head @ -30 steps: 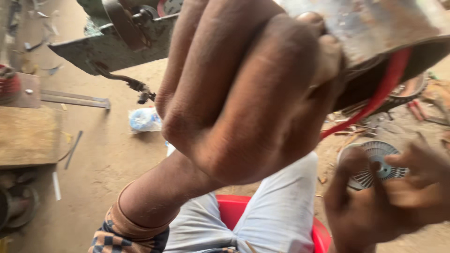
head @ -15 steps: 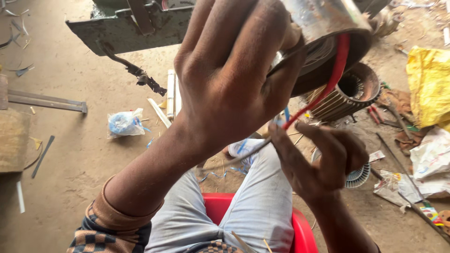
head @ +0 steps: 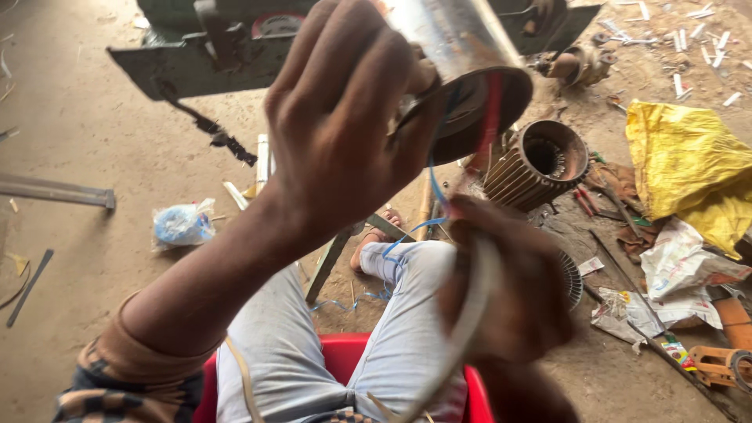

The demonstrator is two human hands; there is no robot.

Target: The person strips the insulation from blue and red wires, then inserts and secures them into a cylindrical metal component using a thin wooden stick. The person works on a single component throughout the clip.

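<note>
1. The left hand (head: 345,133) has its fingers curled tight around a shiny metal cylinder with a dark round end (head: 462,70), raised above the lap.
2. The right hand (head: 509,290), blurred, is closed on a pale cord (head: 470,313) just below it.
3. A ribbed grey motor housing (head: 536,164) lies on the floor behind.

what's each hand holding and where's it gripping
Left hand grips the metal motor part around its body. Right hand, blurred, seems closed on pale tubing.
</note>
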